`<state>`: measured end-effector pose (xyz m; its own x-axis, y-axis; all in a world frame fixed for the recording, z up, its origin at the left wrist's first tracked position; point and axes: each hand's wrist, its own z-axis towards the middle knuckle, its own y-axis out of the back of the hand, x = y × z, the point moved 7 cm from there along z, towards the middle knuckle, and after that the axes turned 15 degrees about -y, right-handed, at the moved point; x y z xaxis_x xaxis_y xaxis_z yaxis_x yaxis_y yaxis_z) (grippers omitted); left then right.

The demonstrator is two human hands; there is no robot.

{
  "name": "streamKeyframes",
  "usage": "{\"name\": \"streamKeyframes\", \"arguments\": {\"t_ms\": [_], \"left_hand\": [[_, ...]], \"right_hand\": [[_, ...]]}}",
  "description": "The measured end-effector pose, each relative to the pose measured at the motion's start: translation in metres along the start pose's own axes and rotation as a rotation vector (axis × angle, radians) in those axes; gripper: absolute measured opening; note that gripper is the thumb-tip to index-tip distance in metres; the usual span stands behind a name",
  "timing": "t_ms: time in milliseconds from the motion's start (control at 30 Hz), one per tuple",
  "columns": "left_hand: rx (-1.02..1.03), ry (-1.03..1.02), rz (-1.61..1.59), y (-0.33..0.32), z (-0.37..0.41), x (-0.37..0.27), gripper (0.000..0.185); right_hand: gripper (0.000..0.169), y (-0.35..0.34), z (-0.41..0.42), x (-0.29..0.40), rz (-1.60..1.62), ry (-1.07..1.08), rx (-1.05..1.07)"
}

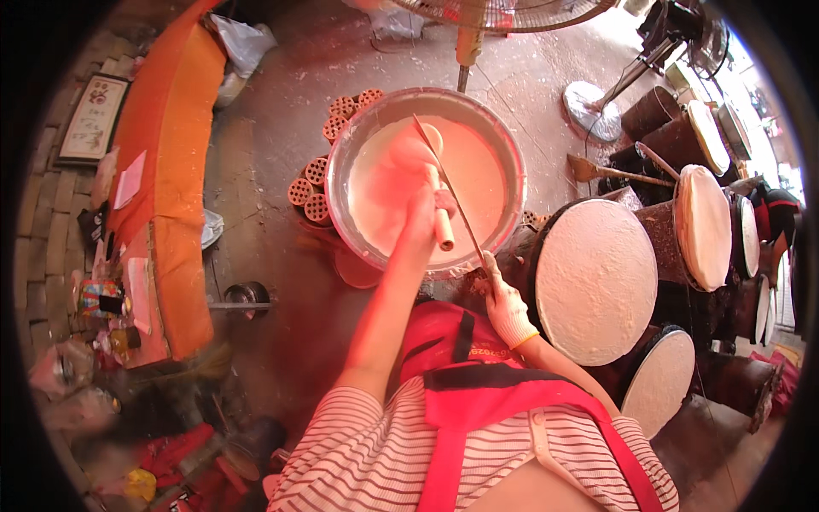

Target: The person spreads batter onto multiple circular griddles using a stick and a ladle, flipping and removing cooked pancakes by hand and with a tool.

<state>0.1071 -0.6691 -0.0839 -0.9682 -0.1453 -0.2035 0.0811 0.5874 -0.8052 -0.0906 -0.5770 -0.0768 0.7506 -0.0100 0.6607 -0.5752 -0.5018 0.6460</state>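
A wide metal basin (pixel 331 185) of creamy, batter-like liquid (pixel 480 153) stands before me. Over it, my bare left hand (pixel 430 200) grips the tubular handle (pixel 443 232) of a ladle-like tool, whose pale rounded head (pixel 416 146) is at the liquid; whether it dips in is unclear. My right hand (pixel 508 307), in a white knit glove with a yellow cuff, holds a long thin blade or stick (pixel 459 195). This tool slants across the basin and passes over the ladle; I cannot tell if they touch.
Perforated coal briquettes (pixel 316 170) are stacked left of the basin. Several round plates with a pale coating, one large (pixel 598 281), stand tilted at right. A fan (pixel 470 38) rises beyond the basin. A brush (pixel 585 168) lies at right, and an orange-covered table (pixel 169 160) at left.
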Motion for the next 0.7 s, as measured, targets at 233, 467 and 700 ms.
{"name": "streamKeyframes", "arguments": {"t_ms": [233,467,700], "left_hand": [[0.272,-0.305,0.422,-0.143,-0.145,-0.063,0.025],[0.443,-0.653,1.15,-0.244,-0.26,-0.123,0.031],[0.111,0.337,0.67,-0.144,-0.182,-0.106,0.028]], "right_hand": [[0.064,0.071,-0.055,0.028,0.02,0.224,-0.088],[0.069,0.18,-0.096,0.073,0.086,0.618,-0.629],[0.065,0.112,-0.102,0.071,-0.194,0.334,-0.677]]}}
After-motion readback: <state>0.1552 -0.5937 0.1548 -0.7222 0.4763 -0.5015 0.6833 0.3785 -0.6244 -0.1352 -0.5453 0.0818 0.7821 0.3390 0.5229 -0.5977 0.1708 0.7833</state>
